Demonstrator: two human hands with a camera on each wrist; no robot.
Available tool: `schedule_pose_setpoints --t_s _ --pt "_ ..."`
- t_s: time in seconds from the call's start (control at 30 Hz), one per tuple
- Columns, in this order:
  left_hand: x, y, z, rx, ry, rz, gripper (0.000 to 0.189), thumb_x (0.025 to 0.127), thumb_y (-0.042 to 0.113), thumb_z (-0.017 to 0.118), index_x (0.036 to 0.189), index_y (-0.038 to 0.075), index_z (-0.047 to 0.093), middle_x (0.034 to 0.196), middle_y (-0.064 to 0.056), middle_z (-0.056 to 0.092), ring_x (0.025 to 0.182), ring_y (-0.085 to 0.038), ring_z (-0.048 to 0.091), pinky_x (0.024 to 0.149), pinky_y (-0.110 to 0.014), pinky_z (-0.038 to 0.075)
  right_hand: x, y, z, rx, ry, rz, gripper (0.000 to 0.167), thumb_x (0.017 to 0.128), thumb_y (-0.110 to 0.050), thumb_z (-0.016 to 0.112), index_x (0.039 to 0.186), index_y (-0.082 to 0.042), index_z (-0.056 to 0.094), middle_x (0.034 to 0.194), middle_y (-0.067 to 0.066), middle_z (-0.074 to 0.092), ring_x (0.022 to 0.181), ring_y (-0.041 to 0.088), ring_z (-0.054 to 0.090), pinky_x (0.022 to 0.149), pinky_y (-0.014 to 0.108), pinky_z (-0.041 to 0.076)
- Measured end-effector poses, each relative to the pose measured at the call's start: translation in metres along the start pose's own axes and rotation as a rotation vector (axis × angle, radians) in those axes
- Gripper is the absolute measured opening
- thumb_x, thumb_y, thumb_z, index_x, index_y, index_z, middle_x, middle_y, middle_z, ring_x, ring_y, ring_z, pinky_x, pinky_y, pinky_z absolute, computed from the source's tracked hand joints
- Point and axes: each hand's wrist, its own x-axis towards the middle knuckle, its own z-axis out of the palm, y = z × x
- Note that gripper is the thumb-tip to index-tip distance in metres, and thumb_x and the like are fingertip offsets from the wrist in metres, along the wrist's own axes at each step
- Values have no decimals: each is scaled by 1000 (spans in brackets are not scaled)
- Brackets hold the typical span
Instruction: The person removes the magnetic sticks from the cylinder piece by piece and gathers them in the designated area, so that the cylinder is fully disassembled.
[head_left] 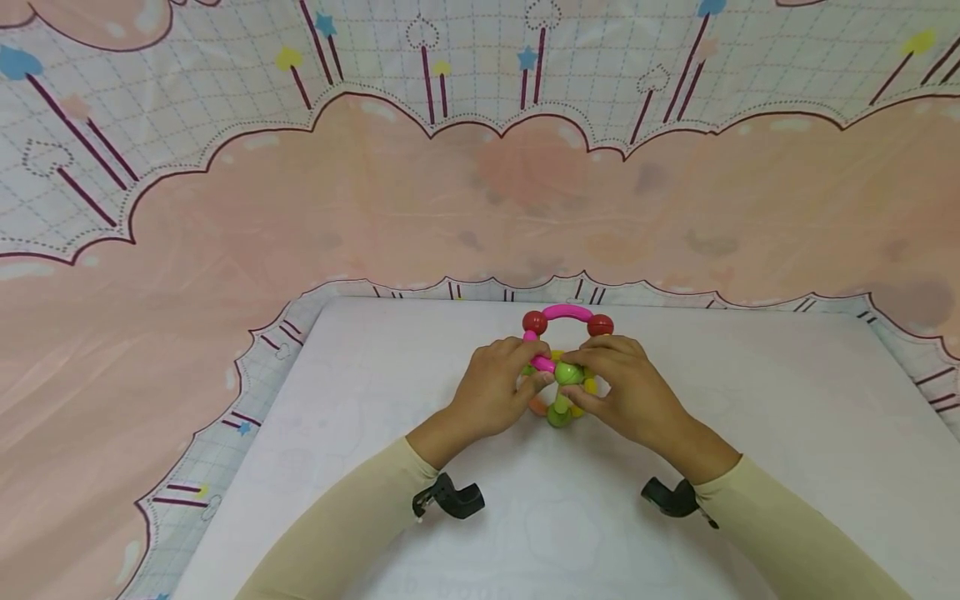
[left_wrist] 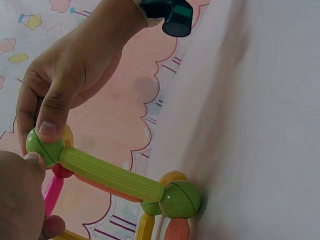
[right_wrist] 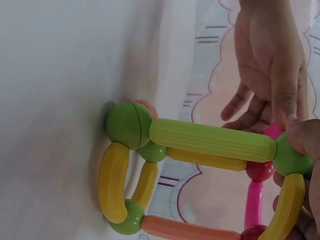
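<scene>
A frame of coloured sticks and balls stands on the white table [head_left: 360, 500]. At its upper near corner sits a green ball [head_left: 568, 373], which my right hand [head_left: 633, 387] pinches between thumb and fingers. My left hand [head_left: 491, 387] grips a short pink stick [head_left: 543, 364] that meets this ball; the hand covers part of it. From the ball a light green stick [left_wrist: 112, 173] runs down to another green ball [left_wrist: 180, 199] at table level. Yellow curved sticks [right_wrist: 113, 182] and an orange stick [right_wrist: 190, 228] join the other balls. The left thumb's tip lies right at the upper ball in the left wrist view.
Behind the hands, a pink curved stick [head_left: 567, 312] bridges two red balls [head_left: 534, 322] on the frame's far side. A patterned pink and white cloth [head_left: 480, 200] lies beyond the table. Black wrist cameras [head_left: 453, 497] are strapped on both forearms.
</scene>
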Motion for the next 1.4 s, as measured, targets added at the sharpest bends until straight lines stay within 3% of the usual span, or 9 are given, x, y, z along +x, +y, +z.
schedule_pose_setpoints --t_s 0.43,0.9,1.17,1.4 --pt "-1 -2 0 24 -4 11 31 103 36 62 126 15 61 119 -6 62 115 -23 57 98 -48 43 0 0 0 22 7 7 50 74 -16 95 119 -6 76 109 8 73 120 33 56 102 56 46" --pt "-5 -9 4 -122 -10 -22 51 101 32 66 146 11 51 138 -9 58 133 -26 50 112 -55 34 -1 2 3 22 -8 30 51 74 -16 94 121 -8 75 111 7 72 121 32 54 102 56 46" --pt "-6 -11 5 -204 48 -47 65 94 29 76 148 8 46 124 -5 63 112 -27 60 98 -46 46 -2 1 2 32 -6 28 51 74 -16 94 121 -7 75 111 7 73 121 32 55 103 57 45" --pt "-7 -14 6 -213 73 -28 63 91 21 78 146 8 49 124 -4 64 111 -22 62 96 -40 50 -2 2 3 38 -1 24 51 74 -16 94 121 -7 75 111 6 73 121 32 55 103 56 45"
